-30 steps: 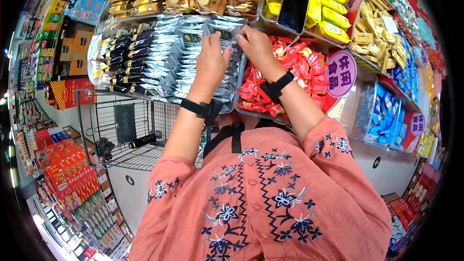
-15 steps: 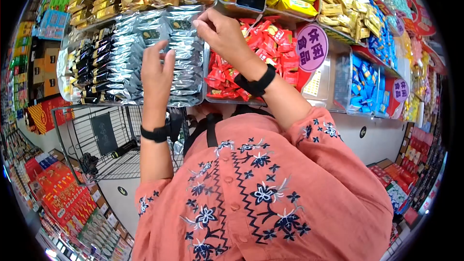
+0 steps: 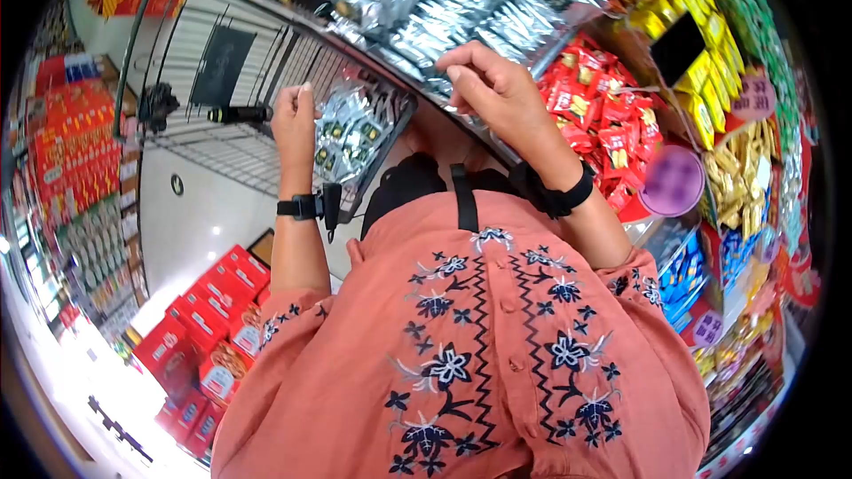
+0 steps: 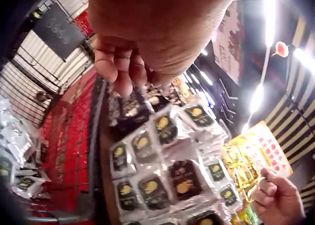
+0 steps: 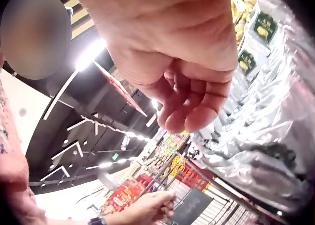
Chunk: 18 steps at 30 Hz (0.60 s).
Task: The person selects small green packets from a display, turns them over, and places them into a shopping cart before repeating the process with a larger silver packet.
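My left hand (image 3: pixel 295 129) hangs above the wire shopping cart, its fingers loosely curled and holding nothing. Beside it, a pile of silver snack packets (image 3: pixel 359 129) with dark labels lies in the near part of the cart (image 3: pixel 257 146). My right hand (image 3: pixel 501 93) is over the front edge of the display bin of silver packets (image 3: pixel 479 13). Its fingers (image 5: pixel 197 117) are loosely bent, with nothing between them in the right wrist view. Rows of silver packets (image 4: pixel 152 188) with dark labels fill the bin in the left wrist view.
Right of the silver packets are red snack packets (image 3: pixel 608 124), then yellow packs (image 3: pixel 710 80) with a black phone (image 3: pixel 677 49) on them. A purple round sign (image 3: pixel 672 180) stands in front. Red boxes (image 3: pixel 217 302) are stacked on the left, beyond the floor.
Both hands have left the upper rows of silver packets. The left is now over the cart, the right near the bin's front edge. The view has turned toward the cart.
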Tool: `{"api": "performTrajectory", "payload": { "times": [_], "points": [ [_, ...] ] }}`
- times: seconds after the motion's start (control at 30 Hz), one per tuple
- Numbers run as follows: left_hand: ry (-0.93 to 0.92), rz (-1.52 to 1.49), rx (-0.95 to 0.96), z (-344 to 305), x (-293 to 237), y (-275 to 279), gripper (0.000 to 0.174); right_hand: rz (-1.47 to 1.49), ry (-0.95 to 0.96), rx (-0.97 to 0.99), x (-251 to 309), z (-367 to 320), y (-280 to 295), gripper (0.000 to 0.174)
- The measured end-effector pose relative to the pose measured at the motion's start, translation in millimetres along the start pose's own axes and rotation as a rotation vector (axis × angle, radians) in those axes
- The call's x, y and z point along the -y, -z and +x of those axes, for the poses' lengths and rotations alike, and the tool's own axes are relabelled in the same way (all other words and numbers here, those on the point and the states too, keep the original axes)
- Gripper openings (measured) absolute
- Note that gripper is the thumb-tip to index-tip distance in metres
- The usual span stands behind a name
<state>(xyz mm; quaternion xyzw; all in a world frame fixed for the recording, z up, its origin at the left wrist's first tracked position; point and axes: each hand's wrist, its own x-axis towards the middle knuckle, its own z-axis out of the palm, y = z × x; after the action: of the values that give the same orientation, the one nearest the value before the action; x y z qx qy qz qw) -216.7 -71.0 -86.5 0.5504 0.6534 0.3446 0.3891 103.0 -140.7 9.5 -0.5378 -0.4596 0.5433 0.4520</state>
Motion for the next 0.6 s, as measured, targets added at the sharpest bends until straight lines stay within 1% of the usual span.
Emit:
{"api": "performTrajectory", "payload": {
  "times": [0.03,0.07,0.1,0.17,0.2,0.23,0.3,0.33,0.4,0.43,0.47,0.57,0.6],
  "points": [
    [0.052,-0.006,-0.001,-1,21,4,0.024,-0.005,-0.012,0.07,-2,2,-9,0.021],
    [0.055,0.026,0.005,-1,45,9,0.027,-0.032,-0.011,0.147,-3,4,-17,0.024],
    [0.096,0.065,0.018,-4,52,10,0.027,-0.009,-0.07,0.225,-1,5,-26,0.024],
    [0.172,0.141,0.05,-6,66,8,0.03,-0.155,-0.066,0.376,-5,10,-41,0.026],
    [0.21,0.121,0.075,-3,91,5,0.034,-0.116,-0.132,0.43,-11,12,-50,0.027],
    [0.231,0.146,0.092,0,103,2,0.035,-0.203,-0.052,0.472,-20,15,-58,0.029],
    [0.276,0.198,0.132,6,128,-6,0.036,-0.206,-0.09,0.553,-38,17,-74,0.03],
    [0.322,0.217,0.145,11,146,-11,0.039,-0.187,-0.146,0.592,-48,19,-83,0.031],
    [0.203,0.333,0.162,16,185,-23,0.039,-0.168,-0.157,0.578,-81,18,-94,0.031],
    [0.143,0.39,0.172,19,195,-28,0.039,-0.16,-0.163,0.571,-96,18,-99,0.031],
    [0.223,0.431,0.248,23,205,-34,0.038,-0.146,-0.206,0.551,-108,17,-103,0.031],
    [0.24,0.481,0.405,29,229,-56,0.04,-0.31,-0.313,0.555,-126,19,-106,0.03],
    [0.215,0.435,0.427,28,230,-66,0.041,-0.299,-0.312,0.525,-136,16,-107,0.03]
  ]
}}
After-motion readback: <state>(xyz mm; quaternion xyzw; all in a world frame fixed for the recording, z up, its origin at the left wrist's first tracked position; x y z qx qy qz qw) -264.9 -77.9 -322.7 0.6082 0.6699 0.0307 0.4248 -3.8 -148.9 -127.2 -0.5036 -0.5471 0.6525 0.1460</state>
